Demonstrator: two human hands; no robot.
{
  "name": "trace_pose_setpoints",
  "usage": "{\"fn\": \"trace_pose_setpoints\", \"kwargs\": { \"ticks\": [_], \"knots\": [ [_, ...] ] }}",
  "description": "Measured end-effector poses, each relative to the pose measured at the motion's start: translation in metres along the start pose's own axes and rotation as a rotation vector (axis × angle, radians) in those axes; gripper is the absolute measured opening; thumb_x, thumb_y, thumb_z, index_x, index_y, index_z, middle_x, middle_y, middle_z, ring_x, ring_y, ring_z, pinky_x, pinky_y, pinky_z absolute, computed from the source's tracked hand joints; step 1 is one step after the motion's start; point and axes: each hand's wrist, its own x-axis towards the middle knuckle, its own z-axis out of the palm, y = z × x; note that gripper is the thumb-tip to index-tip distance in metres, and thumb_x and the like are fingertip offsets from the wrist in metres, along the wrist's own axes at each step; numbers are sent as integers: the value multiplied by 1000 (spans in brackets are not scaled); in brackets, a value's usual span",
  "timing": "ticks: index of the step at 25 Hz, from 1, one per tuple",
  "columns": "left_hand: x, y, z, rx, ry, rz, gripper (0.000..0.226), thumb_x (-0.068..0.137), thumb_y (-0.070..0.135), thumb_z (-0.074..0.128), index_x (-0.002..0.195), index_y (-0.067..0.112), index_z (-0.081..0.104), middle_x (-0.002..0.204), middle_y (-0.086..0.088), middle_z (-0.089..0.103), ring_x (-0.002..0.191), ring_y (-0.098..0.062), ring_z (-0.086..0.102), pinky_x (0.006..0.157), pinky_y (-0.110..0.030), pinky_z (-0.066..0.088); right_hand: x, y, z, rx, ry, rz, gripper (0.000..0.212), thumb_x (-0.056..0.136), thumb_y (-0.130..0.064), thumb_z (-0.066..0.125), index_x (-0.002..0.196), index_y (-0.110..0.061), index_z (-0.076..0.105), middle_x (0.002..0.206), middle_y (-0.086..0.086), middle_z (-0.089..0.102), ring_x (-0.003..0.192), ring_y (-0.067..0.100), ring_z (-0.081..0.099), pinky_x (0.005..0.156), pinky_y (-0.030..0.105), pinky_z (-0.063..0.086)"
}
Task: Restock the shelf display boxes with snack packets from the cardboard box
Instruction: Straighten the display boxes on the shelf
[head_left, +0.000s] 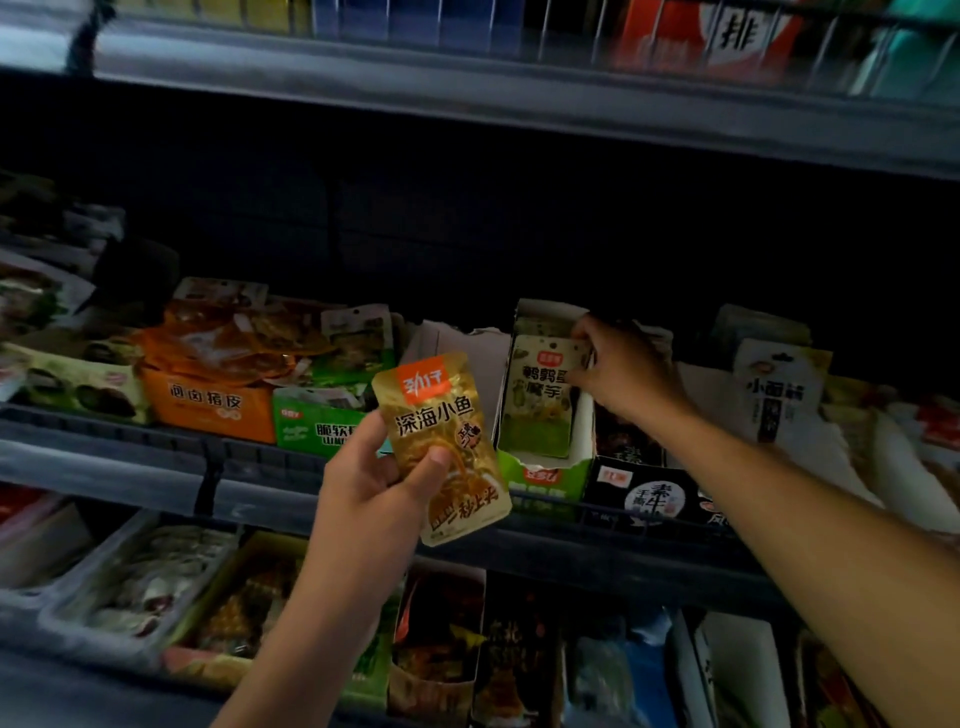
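Dim shelf (156, 457): right hand (618, 374) pinching a packet (540, 400) in the green display box (540, 480), left hand (374, 488) gripping the gold fish packet (441, 441) — misfiling risk.

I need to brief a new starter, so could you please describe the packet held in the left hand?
In front of the middle shelf, the left hand holds a gold foil packet. Unlike the green and white packets in boxes behind it, it has an orange-red square logo at its top.
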Motion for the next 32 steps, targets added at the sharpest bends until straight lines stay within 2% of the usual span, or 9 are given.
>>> {"fn": "trace_pose_setpoints", "kwargs": {
  "ticks": [5,8,11,13,19,21,26,30,32],
  "knots": [
    [-4,-5,17,43,-93,-45,21,92,4,63,110,16,67,89,5,78,84,-10,74,62,-20,57,-10,-9,0,-99,122,-36,44,90,-27,68,128,-12,53,134,10,51,120,30,51,88,36,42],
    [-11,-7,35,37,-138,-64,19,95,4,59,110,13,67,92,2,78,86,-11,74,64,-23,57,-47,-25,-24,476,172,39,22,101,-30,51,109,-11,61,106,8,64,84,12,60,69,27,40],
    [-27,-8,74,33,-213,-72,17,94,4,59,102,16,68,90,3,77,84,-13,73,66,-24,58,-113,-18,-88,1020,-210,47,39,97,-46,41,100,-16,66,82,2,66,58,9,55,49,21,41],
    [-42,-12,114,37,-291,-75,17,91,3,63,103,14,69,92,0,78,85,-15,74,66,-24,58,-153,13,-128,949,-310,16,38,89,-49,50,103,-20,70,71,6,59,54,13,50,47,23,38],
    [-88,-35,298,123,-583,124,19,88,6,70,98,23,71,90,-1,76,84,-21,73,73,-39,61,-236,186,-226,453,-158,137,13,92,-29,65,104,-32,63,78,-11,67,62,2,62,54,17,48],
    [-97,-47,361,202,-682,165,13,94,16,66,104,22,71,92,3,75,86,-15,71,77,-42,61,-251,246,-252,465,-55,268,14,92,-16,66,101,-27,66,77,-6,67,60,3,61,56,23,50],
    [-75,-93,468,1029,-704,628,38,98,43,52,134,31,54,134,5,58,127,-20,49,107,-43,42,-229,384,-297,332,286,476,14,94,-9,63,107,-12,67,78,1,65,69,10,59,61,25,47],
    [-42,-111,499,1418,-905,874,53,99,54,39,149,38,29,159,3,25,146,-28,19,121,-51,13,-172,435,-261,8,179,446,23,97,-14,59,119,-11,65,102,6,66,93,22,64,77,35,52],
    [-35,-122,502,1476,-1003,895,55,100,53,40,152,45,20,162,5,16,148,-29,12,121,-52,7,-154,454,-238,-86,56,478,19,96,-14,58,112,-9,67,90,3,61,88,22,61,69,31,46]
  ]
}}
